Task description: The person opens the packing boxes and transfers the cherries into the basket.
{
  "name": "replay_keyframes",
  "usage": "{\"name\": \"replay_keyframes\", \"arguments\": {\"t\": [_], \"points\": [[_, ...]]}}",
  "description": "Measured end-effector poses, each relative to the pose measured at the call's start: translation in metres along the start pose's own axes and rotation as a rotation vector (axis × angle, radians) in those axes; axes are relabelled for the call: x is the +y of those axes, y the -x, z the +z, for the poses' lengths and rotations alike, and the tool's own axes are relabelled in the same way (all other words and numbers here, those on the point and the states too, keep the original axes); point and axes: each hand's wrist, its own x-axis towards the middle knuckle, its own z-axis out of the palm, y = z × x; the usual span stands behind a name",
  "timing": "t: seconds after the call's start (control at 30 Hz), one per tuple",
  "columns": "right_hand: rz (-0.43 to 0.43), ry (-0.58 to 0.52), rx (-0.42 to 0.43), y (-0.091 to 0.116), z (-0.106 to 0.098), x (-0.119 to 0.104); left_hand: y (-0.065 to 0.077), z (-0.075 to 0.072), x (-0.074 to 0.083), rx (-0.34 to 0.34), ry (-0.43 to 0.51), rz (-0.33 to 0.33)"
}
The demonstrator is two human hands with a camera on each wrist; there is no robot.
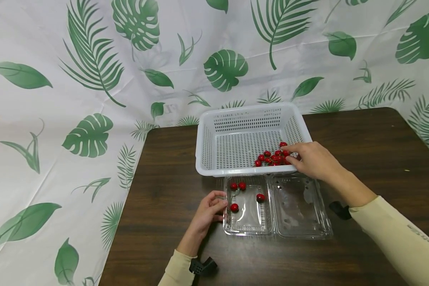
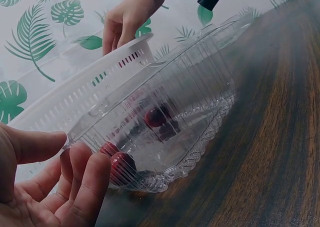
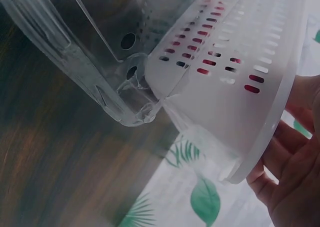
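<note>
My left hand (image 1: 208,212) pinches the left rim of a clear plastic clamshell container (image 1: 248,228) between thumb and fingers; the left wrist view shows this grip close up. A few red cherries (image 1: 234,207) lie apart in its left half. Inside the white plastic basket (image 1: 214,172), more cherries (image 1: 267,159) are heaped in the near right corner. Over that corner reaches my right hand (image 1: 316,161), its thumb and index finger at the heap's right edge. The basket wall hides its fingertips in the right wrist view, so whether they pinch a cherry is unclear.
The container's lid half (image 1: 300,210) lies folded out to the right, against the basket's near side. Both stand on a dark wooden table (image 1: 164,178). A leaf-patterned white cloth (image 1: 186,71) hangs behind the table and down its left side.
</note>
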Motion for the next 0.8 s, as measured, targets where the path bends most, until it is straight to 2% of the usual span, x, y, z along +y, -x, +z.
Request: {"name": "replay_keyframes", "arguments": {"t": [0.17,0.27,0.37,0.5,0.63,0.8], "points": [[-0.021,0.076,0.027,0.002,-0.002,-0.003,0.0,0.0,0.0,0.0,-0.005,0.001],[-0.061,0.12,0.079,0.004,-0.003,-0.009,0.0,0.0,0.0,0.002,-0.003,0.004],[-0.139,0.141,0.165,0.007,-0.001,-0.021,0.0,0.0,0.0,0.001,-0.001,0.006],[-0.262,0.096,0.235,0.01,0.006,-0.046,0.001,0.0,0.0,0.003,0.004,0.0],[-0.377,0.092,0.189,0.014,0.02,-0.075,0.0,0.0,-0.001,0.003,0.0,-0.001],[-0.473,0.219,0.024,0.021,0.044,-0.099,0.001,0.0,-0.001,0.004,-0.01,-0.002]]}}
